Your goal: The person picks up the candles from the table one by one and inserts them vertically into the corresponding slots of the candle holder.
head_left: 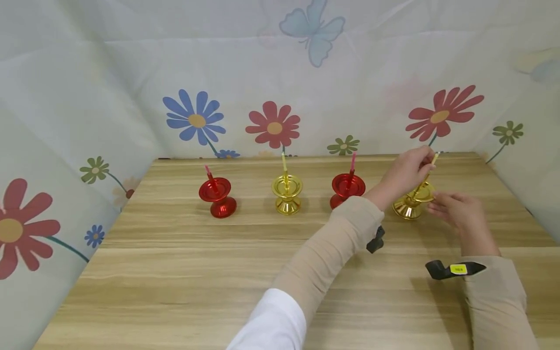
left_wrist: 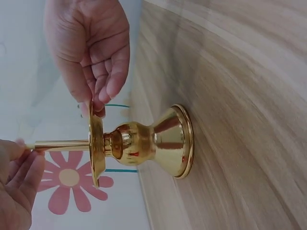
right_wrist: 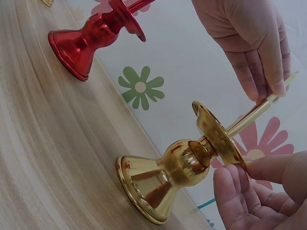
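At the right end of the row stands a gold candle holder (head_left: 408, 210), upright on the wooden table. My left hand (head_left: 409, 170) pinches a thin pale-yellow candle (right_wrist: 289, 79) just above the holder's tube, where the candle's lower end sits at the tube's mouth. Between thumb and fingers, my right hand (head_left: 461, 211) grips the edge of the holder's dish (right_wrist: 216, 129). Nearest to the left forearm is a red candle holder (head_left: 348, 184) with a pink candle (head_left: 353, 161) standing in it.
Farther left stand another gold candle holder (head_left: 287, 204) with a yellow candle (head_left: 284, 162) and a red candle holder (head_left: 223, 206) with a pink candle (head_left: 207, 169). A flower-printed cloth (head_left: 236, 63) hangs behind the table (head_left: 197, 272) and along its sides.
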Demonstrator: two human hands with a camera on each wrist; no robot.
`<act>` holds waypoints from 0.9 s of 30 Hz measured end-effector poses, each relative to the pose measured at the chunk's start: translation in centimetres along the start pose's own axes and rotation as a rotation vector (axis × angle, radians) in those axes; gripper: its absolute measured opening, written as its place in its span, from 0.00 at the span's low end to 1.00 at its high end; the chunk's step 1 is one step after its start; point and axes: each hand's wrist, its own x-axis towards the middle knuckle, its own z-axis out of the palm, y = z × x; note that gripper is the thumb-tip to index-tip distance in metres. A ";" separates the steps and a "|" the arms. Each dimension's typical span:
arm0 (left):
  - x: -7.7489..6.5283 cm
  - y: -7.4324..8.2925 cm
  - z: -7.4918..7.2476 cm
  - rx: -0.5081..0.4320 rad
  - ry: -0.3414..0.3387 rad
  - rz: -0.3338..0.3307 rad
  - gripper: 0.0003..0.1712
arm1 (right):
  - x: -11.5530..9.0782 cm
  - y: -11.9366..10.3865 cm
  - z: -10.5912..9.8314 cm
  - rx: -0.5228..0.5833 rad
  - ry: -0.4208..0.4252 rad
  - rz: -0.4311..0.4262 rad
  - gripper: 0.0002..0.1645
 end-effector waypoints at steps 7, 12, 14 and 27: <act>-0.2 0.2 0.0 0.013 0.016 -0.036 0.08 | 0.0 -0.1 0.1 0.028 -0.025 0.003 0.07; -0.2 0.4 0.2 0.022 -0.003 -0.072 0.09 | -0.1 -0.1 0.0 0.013 -0.019 0.003 0.05; -0.2 0.4 0.2 -0.005 -0.005 -0.083 0.09 | -0.2 -0.2 0.0 0.003 -0.023 -0.003 0.04; -0.4 0.1 0.7 -0.110 -0.023 -0.130 0.12 | -0.1 -0.1 0.1 0.009 -0.008 -0.007 0.08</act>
